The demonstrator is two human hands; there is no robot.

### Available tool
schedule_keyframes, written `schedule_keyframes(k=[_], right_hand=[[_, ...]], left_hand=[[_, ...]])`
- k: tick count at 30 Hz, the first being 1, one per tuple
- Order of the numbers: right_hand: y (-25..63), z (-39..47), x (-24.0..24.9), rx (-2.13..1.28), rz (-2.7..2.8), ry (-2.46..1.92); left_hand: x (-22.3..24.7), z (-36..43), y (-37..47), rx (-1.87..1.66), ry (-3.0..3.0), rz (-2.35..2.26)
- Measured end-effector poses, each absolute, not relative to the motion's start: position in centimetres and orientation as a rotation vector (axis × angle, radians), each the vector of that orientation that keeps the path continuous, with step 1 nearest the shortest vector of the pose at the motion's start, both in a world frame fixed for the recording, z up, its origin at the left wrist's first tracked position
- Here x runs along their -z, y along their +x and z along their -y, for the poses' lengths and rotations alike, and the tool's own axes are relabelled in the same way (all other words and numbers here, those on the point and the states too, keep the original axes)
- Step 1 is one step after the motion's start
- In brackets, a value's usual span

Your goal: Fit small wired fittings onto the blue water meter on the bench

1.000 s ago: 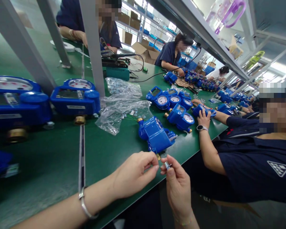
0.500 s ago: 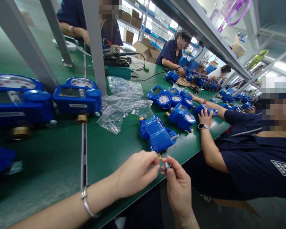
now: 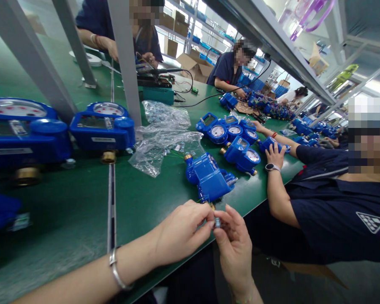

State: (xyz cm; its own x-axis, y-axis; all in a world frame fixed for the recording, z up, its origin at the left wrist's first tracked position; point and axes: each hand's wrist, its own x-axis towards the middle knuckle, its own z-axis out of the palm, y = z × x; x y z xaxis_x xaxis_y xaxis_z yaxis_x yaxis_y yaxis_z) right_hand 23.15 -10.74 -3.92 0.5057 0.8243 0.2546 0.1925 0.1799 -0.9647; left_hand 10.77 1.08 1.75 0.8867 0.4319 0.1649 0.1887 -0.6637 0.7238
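Leftward comes the right hand [image 3: 236, 247], now close beside the left hand [image 3: 186, 226] on the near side of the blue meter [image 3: 210, 179]; a slackening pinch could drop the small silvery part [image 3: 217, 222]. It sits between right thumb and fingers, nearly closed around it, beside left fingertips whose grip I can't make out.

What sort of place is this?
Likely a factory assembly area for meters: rows of blue dial meters on a long green bench, with several navy-shirted workers seated along it.
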Motion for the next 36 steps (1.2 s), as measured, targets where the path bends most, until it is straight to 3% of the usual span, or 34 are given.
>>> schedule_keyframes(k=[11,20,25,28,34,36], right_hand=[[23.7,10.1,3.9,-0.434,1.136,-1.409],[23.1,8.9,3.1,0.207,1.465,-1.562],[22.5,9.1,3.6,0.374,1.552,-1.622],[22.4,9.4,3.3,0.182,1.470,-1.638],[21.8,8.7,2.6,-1.027,0.721,-1.223],[21.6,8.6,2.6,-1.154,0.605,-1.125]], left_hand=[[-1.0,-1.8,10.8,-0.300,1.865,-0.348],[-0.1,-2.2,11.2,-0.338,1.527,-0.329],[-0.2,-1.9,11.4,-0.404,1.541,-0.367],[-0.4,-1.6,11.3,-0.559,1.693,-0.433],[-0.5,-0.8,11.1,-0.635,1.838,-0.450],[-0.3,-0.7,11.1,-0.632,1.845,-0.460]])
